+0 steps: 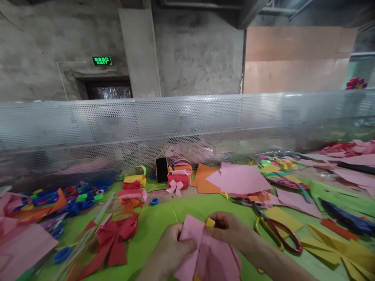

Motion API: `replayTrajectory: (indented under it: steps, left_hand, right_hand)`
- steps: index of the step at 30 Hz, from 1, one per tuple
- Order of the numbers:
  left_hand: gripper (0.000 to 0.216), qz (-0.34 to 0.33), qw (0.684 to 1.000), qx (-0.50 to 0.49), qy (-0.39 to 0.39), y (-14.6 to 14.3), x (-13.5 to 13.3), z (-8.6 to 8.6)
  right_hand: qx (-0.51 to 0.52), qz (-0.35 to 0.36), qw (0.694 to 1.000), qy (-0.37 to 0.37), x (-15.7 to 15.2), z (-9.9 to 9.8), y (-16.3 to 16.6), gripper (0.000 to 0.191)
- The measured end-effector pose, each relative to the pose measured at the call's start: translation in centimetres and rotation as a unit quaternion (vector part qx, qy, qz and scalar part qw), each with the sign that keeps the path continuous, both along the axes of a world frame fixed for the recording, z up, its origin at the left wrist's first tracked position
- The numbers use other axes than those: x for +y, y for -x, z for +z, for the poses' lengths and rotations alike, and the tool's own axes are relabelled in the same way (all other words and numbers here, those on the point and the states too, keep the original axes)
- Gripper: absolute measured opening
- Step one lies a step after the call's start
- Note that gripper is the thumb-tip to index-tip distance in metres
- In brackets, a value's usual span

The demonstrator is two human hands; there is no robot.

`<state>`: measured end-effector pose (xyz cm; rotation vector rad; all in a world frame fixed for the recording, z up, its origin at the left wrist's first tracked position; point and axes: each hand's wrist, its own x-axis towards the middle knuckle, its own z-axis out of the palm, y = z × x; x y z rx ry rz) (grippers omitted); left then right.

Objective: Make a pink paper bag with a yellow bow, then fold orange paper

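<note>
My left hand point(171, 249) grips the left side of a folded pink paper piece point(205, 255) at the bottom centre, over a green mat point(158, 222). My right hand point(231, 230) pinches the top of the same pink paper, fingers closed round a small yellow strip point(210, 223) at the fold. Both hands touch the paper and nearly meet at its upper edge. The lower part of the paper runs out of view.
A red paper bow point(114, 238) lies to the left, red-handled scissors point(278, 230) to the right, a yellow bow point(336, 249) further right. Pink and orange sheets point(234, 179), a phone point(161, 169), small paper baskets point(178, 177) and blue tape rings point(73, 199) stand before a perforated metal barrier point(187, 121).
</note>
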<state>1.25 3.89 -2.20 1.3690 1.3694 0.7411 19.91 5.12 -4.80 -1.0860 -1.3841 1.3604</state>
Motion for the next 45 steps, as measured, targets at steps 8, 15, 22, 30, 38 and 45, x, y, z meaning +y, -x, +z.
replayTrajectory:
  steps: [8, 15, 22, 30, 38, 45]
  left_hand:
    - [0.021, 0.144, 0.970, -0.193, 0.034, 0.4, 0.4, 0.1]
    - [0.038, 0.203, 0.906, -0.367, 0.052, -0.8, 0.3, -0.1]
    - [0.039, 0.157, 0.930, -0.323, 0.071, -0.5, 0.1, -0.3]
    - [0.033, 0.186, 0.953, -0.229, 0.068, 0.3, 1.0, 1.7]
    - [0.024, 0.301, 0.902, -0.309, -0.006, 0.8, 1.8, 3.2]
    - [0.024, 0.363, 0.858, -0.358, -0.066, 1.4, 1.8, 3.4]
  right_hand:
    - [0.110, -0.072, 0.986, 0.107, -0.9, 1.8, -0.6, 0.058]
    - [0.065, -0.021, 0.997, 0.029, -1.1, 1.0, 1.0, 0.046]
    - [0.036, -0.024, 0.999, 0.004, -0.6, 0.0, 1.3, 0.023]
    - [0.030, -0.046, 0.998, -0.017, 0.2, 1.3, 0.5, 0.028]
    - [-0.027, -0.166, 0.979, -0.112, -0.7, 7.1, -4.7, 0.023]
    - [-0.300, -0.148, 0.924, -0.185, -5.5, 6.9, -8.1, 0.015]
